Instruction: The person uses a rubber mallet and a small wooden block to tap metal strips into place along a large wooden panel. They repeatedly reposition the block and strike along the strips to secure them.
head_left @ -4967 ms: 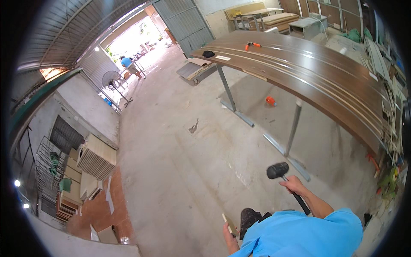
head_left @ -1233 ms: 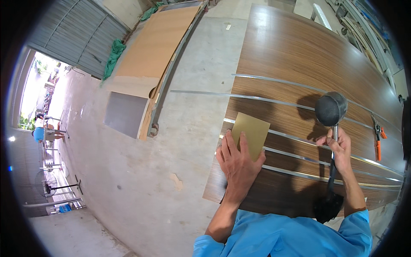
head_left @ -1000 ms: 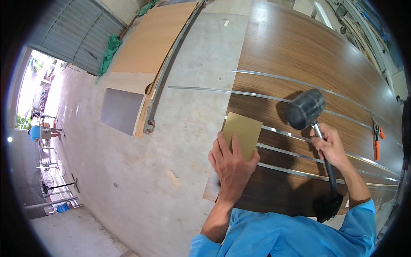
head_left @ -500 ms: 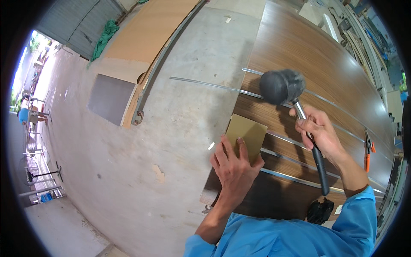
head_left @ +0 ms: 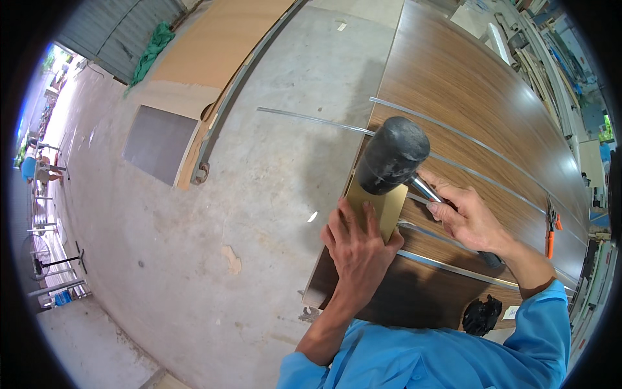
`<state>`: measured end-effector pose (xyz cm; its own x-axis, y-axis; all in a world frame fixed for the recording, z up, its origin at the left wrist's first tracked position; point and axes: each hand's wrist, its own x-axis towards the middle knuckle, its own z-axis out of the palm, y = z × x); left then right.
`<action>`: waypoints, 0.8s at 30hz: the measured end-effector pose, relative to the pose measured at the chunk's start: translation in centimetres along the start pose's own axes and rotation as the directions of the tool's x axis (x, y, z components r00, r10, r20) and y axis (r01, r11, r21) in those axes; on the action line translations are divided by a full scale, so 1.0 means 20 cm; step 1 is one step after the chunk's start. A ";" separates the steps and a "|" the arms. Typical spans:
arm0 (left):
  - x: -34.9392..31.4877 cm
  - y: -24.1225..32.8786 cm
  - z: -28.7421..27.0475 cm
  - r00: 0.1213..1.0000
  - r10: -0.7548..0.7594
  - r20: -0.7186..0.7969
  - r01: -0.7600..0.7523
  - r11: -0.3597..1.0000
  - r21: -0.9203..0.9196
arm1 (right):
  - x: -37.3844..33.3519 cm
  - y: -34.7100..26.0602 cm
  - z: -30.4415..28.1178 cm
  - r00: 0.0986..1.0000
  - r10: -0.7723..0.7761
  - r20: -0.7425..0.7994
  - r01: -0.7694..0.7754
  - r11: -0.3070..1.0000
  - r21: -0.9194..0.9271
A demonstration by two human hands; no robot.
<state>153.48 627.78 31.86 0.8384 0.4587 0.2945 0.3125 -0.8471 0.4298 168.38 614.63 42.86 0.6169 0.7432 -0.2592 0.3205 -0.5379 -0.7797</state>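
The block (head_left: 389, 209) sits at the nine o'clock edge of the panel (head_left: 466, 84); the left hand (head_left: 358, 253) clasps it from six o'clock, fingers over its face, thumb along its side. The right hand (head_left: 472, 219), at three o'clock, is closed round the handle of the mallet (head_left: 395, 154), whose head covers the block's twelve o'clock end; I cannot tell whether they touch. Strips (head_left: 311, 118) cross the panel, one jutting off toward eleven. Pliers (head_left: 550, 244) lie well apart, just past three.
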 end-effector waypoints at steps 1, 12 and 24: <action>0.00 0.00 0.00 1.000 -0.003 -0.003 0.003 1.000 0.007 | 0.00 -0.03 -0.01 0.999 -0.045 -0.024 0.045 0.999 0.001; -0.01 0.01 0.00 1.000 -0.019 0.002 0.019 1.000 0.009 | 0.11 -0.15 -0.08 0.996 -0.035 0.080 0.054 0.965 -0.256; -0.01 0.02 0.02 0.999 -0.045 0.002 0.045 0.999 0.030 | 0.10 0.12 -0.10 0.995 -0.055 0.077 0.069 0.977 -0.200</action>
<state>153.58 627.18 31.74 0.8245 0.4956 0.2730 0.3629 -0.8334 0.4168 171.89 613.97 41.59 0.5409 0.8001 -0.2593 0.4997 -0.5537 -0.6660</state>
